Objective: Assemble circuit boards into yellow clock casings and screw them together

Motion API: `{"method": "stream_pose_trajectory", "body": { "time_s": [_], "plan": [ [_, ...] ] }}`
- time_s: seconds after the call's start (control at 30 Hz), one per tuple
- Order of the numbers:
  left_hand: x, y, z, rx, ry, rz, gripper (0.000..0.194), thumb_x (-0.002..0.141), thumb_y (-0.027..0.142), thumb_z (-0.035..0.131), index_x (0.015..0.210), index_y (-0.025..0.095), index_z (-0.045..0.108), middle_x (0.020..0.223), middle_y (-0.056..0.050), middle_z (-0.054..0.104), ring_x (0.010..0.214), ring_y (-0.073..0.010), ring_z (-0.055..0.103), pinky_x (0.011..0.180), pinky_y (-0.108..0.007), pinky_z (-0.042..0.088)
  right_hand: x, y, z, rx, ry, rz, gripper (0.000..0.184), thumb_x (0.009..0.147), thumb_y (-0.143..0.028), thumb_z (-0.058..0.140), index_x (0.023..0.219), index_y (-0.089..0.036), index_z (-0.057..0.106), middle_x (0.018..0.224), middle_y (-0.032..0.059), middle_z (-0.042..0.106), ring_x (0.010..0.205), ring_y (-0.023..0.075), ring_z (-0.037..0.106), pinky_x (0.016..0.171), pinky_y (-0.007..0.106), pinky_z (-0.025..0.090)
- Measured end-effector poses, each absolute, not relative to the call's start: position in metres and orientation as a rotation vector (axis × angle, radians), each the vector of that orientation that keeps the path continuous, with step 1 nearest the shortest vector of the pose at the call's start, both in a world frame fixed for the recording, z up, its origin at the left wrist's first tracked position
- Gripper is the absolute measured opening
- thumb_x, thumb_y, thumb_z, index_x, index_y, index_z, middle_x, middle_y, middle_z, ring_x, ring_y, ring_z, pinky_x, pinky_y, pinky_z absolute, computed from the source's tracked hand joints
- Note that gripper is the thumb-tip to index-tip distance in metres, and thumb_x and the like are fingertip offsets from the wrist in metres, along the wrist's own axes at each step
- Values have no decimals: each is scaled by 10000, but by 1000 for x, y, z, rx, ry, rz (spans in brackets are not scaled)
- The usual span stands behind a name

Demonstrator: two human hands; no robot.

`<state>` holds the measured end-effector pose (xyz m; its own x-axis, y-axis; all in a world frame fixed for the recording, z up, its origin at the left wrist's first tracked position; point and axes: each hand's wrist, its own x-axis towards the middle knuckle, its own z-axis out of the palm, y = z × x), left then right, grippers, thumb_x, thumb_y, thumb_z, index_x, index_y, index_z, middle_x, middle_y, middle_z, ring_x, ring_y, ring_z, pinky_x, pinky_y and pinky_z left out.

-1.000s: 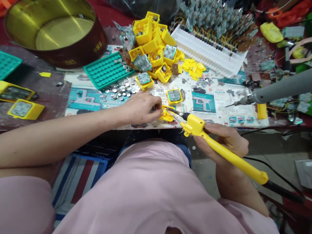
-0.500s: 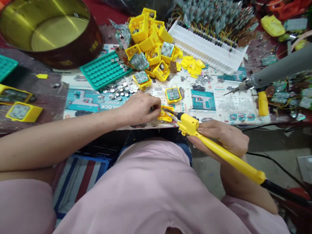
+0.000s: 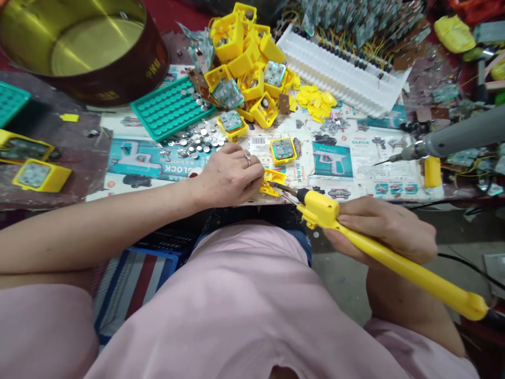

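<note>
My right hand (image 3: 389, 229) is wrapped round a yellow soldering iron (image 3: 321, 208), whose tip points left over a small yellow plastic case (image 3: 272, 183). Whether the tip touches the case cannot be made out. At the left side of that case my left hand (image 3: 232, 175) is closed, its fingers curled on the case's edge and fingertips hidden. Just above the case sits another yellow case (image 3: 283, 150) with a grey-green board in it. Loose silver button cells (image 3: 197, 142) lie above my left hand.
A pile of yellow cases (image 3: 246, 63) stands at the back, beside a green tray (image 3: 165, 113) and a large pot (image 3: 110, 73). A white rack (image 3: 339, 73) of wired boards is behind. From the right a grey electric screwdriver (image 3: 453, 134) juts over the printed cardboard (image 3: 371, 163).
My right hand and the soldering iron have moved right, drawing the tip back slightly. My left hand has turned, showing more of its back and a ring. The view has shifted a little.
</note>
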<state>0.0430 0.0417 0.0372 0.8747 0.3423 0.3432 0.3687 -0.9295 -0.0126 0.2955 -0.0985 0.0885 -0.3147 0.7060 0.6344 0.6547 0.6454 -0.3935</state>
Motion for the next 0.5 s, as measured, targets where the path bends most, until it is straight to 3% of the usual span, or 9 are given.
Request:
{"method": "stream_pose_trajectory", "body": {
  "time_s": [0.2, 0.5],
  "plan": [
    [46, 43, 40, -2949, -506, -555, 255, 923, 238, 459, 755, 168, 637, 825, -54, 730, 700, -171, 639, 655, -332, 447, 295, -95, 90, -1041, -2174, 63, 207, 786, -247, 798, 870, -200, 615, 736, -2, 716, 637, 91, 684, 572, 173, 551],
    [45, 42, 26, -2915, -430, -682, 252, 920, 210, 436, 697, 198, 554, 663, -12, 669, 620, -149, 599, 669, -300, 471, 295, -101, 93, -993, -2276, 87, 240, 750, -162, 815, 889, -157, 619, 867, 22, 720, 746, 107, 671, 680, 224, 546]
  ]
}}
